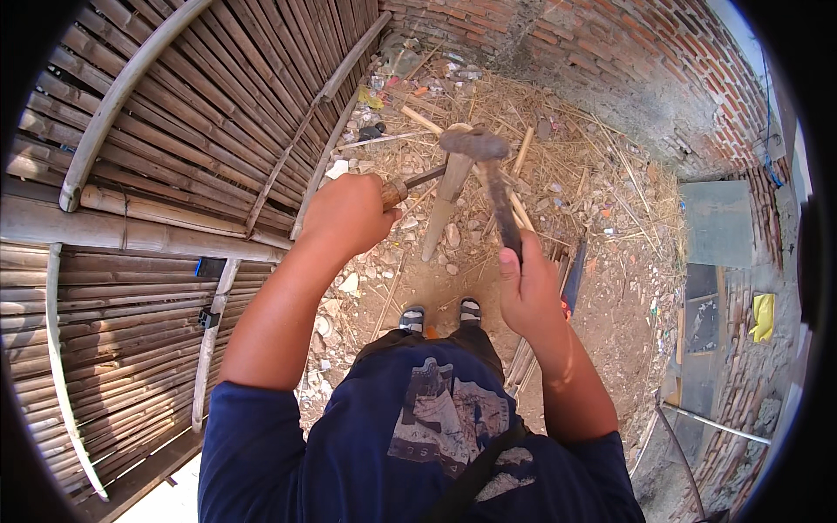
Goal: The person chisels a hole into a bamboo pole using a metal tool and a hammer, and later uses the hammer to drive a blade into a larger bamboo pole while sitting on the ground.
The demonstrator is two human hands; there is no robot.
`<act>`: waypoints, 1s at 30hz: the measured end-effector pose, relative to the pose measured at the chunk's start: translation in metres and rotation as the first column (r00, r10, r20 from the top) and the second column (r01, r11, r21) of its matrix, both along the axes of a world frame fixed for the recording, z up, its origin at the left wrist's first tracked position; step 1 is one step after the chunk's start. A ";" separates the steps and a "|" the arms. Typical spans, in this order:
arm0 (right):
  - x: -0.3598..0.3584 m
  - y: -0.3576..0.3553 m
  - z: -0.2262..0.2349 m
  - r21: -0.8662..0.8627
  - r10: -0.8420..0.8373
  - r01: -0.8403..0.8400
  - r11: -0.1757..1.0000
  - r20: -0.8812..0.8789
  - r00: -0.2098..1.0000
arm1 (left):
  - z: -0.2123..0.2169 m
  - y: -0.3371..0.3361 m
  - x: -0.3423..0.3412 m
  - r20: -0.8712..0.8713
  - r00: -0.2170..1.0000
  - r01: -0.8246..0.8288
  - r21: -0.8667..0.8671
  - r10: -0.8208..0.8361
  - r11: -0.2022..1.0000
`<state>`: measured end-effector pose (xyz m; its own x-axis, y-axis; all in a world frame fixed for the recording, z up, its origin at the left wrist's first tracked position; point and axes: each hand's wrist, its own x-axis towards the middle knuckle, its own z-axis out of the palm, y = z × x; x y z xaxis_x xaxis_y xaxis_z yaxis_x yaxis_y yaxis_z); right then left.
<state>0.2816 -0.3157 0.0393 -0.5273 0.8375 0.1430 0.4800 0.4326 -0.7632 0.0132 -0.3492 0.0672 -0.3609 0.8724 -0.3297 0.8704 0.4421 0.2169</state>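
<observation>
My left hand (349,213) is closed around the wooden handle of a chisel (425,178). The chisel's dark metal blade points right and meets the side of a wooden post (441,218) in front of me. In my right hand (534,292) is a hammer (500,196), gripped by its dark handle. The hammer's head is slightly blurred and overlaps the upper end of the post; whether it touches the wood I cannot tell. The far ends of the post and of the chisel blade are partly hidden.
A bamboo slat wall (174,131) rises close on my left. Brick walls (610,65) stand ahead and to the right. Stones, straw and scraps litter the dirt ground (610,296). Bamboo sticks (523,150) lie beyond the post. A grey panel (717,222) and a yellow glove (762,317) are at the right.
</observation>
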 end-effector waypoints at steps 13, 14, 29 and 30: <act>-0.012 -0.003 -0.020 0.018 0.073 -0.077 0.997 0.172 0.982 | -0.026 -0.017 -0.008 -0.036 0.999 -0.033 0.085 0.036 0.996; -0.021 -0.005 -0.031 -0.064 0.107 -0.093 0.994 0.268 0.957 | -0.029 -0.017 -0.008 -0.029 0.998 -0.051 0.074 0.053 0.996; -0.008 -0.007 -0.035 -0.064 0.162 -0.153 0.986 0.179 0.970 | -0.042 -0.026 -0.010 -0.043 0.991 -0.124 0.093 0.128 0.988; -0.007 -0.002 -0.014 -0.061 0.177 -0.169 0.984 0.174 0.969 | -0.046 -0.028 -0.014 -0.053 0.989 -0.133 0.102 0.139 0.986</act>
<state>0.2745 -0.3179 0.0254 -0.6783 0.7347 -0.0025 0.5311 0.4879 -0.6927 -0.0005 -0.3770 0.0216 -0.4945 0.8409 -0.2200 0.8164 0.5362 0.2146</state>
